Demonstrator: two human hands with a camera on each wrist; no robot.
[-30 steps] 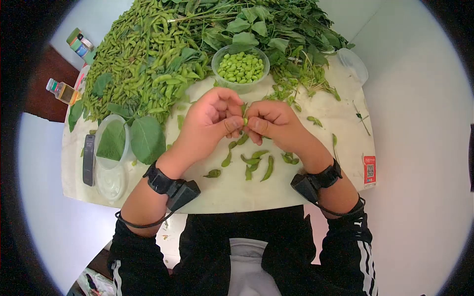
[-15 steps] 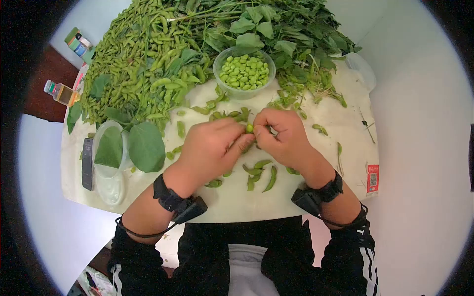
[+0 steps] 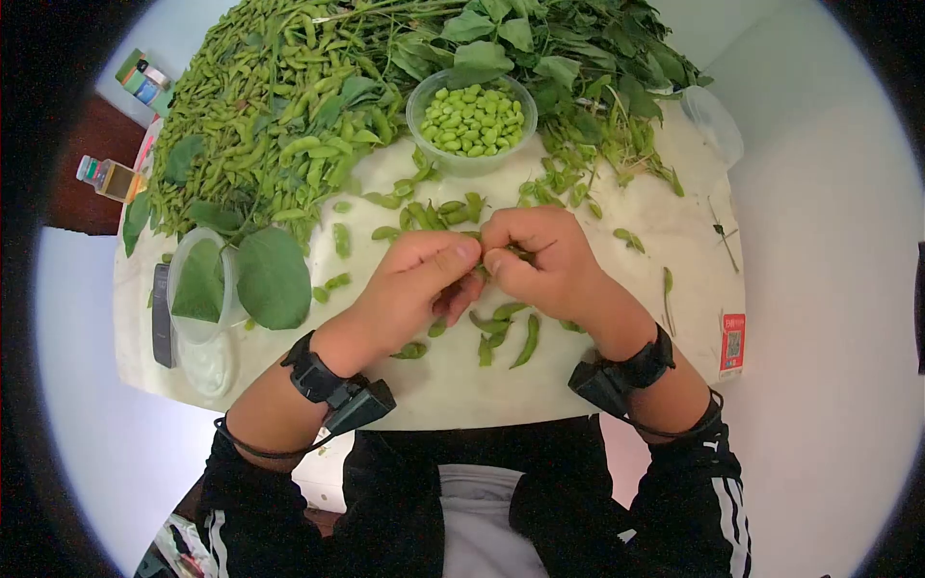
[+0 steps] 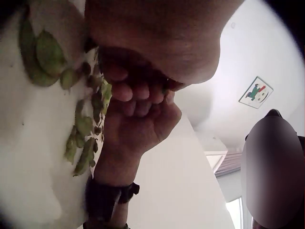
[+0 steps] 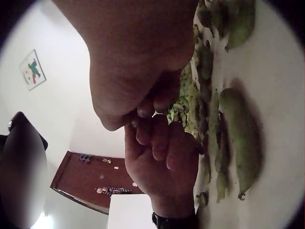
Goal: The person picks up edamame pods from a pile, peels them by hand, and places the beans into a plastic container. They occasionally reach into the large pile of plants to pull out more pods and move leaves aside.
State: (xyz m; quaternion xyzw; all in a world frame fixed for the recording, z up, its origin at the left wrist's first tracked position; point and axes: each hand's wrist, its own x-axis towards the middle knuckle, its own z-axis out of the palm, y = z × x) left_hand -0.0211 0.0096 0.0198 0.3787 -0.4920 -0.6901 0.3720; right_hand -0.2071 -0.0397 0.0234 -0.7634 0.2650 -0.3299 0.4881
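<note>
My left hand [image 3: 419,284] and right hand [image 3: 547,258] meet fingertip to fingertip over the table, both with thumb and fingers curled in. Between them they pinch a soybean pod [image 3: 521,253], mostly hidden by the fingers. Several loose pods [image 3: 526,342] lie under and in front of the hands, and more pods [image 3: 434,214] lie just behind them. Beyond stands a clear plastic bowl [image 3: 417,144] holding shelled green beans [image 3: 472,120]. In the right wrist view a plump pod [image 5: 242,143] lies on the tabletop beside the hands.
A large heap of pods [image 3: 260,106] covers the back left, with leafy stalks [image 3: 597,63] at the back right. At left are a clear tub [image 3: 229,279] with a leaf, a lid [image 3: 207,371], a phone [image 3: 162,318] and a bottle [image 3: 116,180]. A red card [image 3: 733,342] is at the right edge.
Half a second ago a bright green bean showed between the fingertips; now it is out of sight. The left hand has turned its thumb upward, and the fingertips stay together.
</note>
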